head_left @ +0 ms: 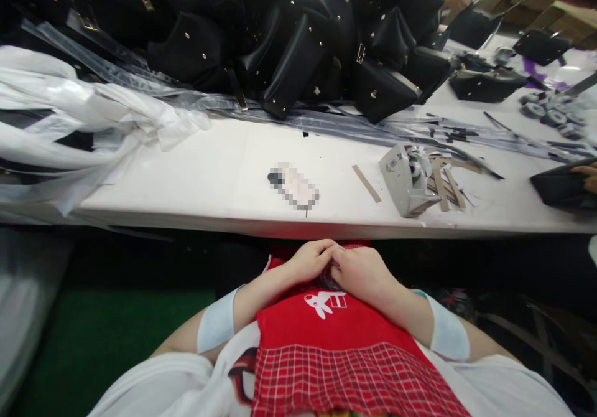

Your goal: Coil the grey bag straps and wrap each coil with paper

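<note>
My left hand (pixel 311 260) and my right hand (pixel 361 272) rest together on my lap, on a red apron (pixel 336 330), just below the front edge of the white table (pixel 224 180). Both have their fingers curled and meet at the fingertips over something small and dark that I cannot make out. Nearest on the table lies a blurred flat object (pixel 293 187). A grey tape dispenser (pixel 403 180) stands to its right, among strips of brown card (pixel 366 183).
A heap of black handbags (pixel 298 43) fills the back of the table. White plastic sheeting (pixel 93 118) is bunched at the left, clear plastic strips run along the middle. Another person's hand (pixel 588 177) holds a black bag at the right edge. Tape rolls (pixel 550 112) lie far right.
</note>
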A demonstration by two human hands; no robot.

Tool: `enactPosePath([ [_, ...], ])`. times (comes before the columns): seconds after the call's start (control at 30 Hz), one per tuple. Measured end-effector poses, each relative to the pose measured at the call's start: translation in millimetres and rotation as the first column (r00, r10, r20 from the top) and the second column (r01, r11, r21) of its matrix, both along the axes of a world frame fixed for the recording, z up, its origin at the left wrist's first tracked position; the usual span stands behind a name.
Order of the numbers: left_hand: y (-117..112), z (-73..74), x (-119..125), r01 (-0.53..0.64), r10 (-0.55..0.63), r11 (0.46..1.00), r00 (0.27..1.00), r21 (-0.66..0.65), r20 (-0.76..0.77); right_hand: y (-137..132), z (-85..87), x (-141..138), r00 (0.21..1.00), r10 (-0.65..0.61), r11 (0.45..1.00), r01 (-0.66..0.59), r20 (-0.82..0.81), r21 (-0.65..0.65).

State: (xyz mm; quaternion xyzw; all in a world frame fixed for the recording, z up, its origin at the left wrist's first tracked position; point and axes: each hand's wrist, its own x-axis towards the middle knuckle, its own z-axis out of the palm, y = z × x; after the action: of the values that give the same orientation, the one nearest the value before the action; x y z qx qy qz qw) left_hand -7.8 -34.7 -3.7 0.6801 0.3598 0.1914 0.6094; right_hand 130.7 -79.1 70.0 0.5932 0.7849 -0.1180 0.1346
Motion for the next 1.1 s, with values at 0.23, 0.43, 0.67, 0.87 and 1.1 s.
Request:
enactPosePath([
  [0.23, 0, 1.8, -4, -0.067, 0.067, 0.998, 0.997, -0.017, -0.024, 0, 2.7, 35, 0.958, -0.047, 0.999, 0.041, -0.284, -0.028],
  [0.43, 0, 7.0, -3, -0.044, 0.043, 0.999, 0.998, 0.020, 0.035, 10, -13.7, 46, 0.709, -0.297, 0.952, 0.274, -0.640, -0.138],
  [0.67, -12, 12.3, -3, -0.039, 0.036, 0.981, 0.999, 0.193, 0.019, 19, -59.7, 53, 0.358, -0.513, 0.840, 0.398, -0.780, -0.370],
  [0.87, -19, 17.8, -4, -0.084, 0.060, 0.953, 0.994, 0.291, 0.093, 10, -75.3, 43, 0.006, -0.681, 0.707, 0.266, -0.732, -0.656],
  [1.1, -20, 11.6, 0, -0.161, 0.160, 0.972, 0.987, 0.173, 0.020, 13, -62.5, 50, -0.031, -0.618, 0.705, 0.421, -0.785, -0.571],
])
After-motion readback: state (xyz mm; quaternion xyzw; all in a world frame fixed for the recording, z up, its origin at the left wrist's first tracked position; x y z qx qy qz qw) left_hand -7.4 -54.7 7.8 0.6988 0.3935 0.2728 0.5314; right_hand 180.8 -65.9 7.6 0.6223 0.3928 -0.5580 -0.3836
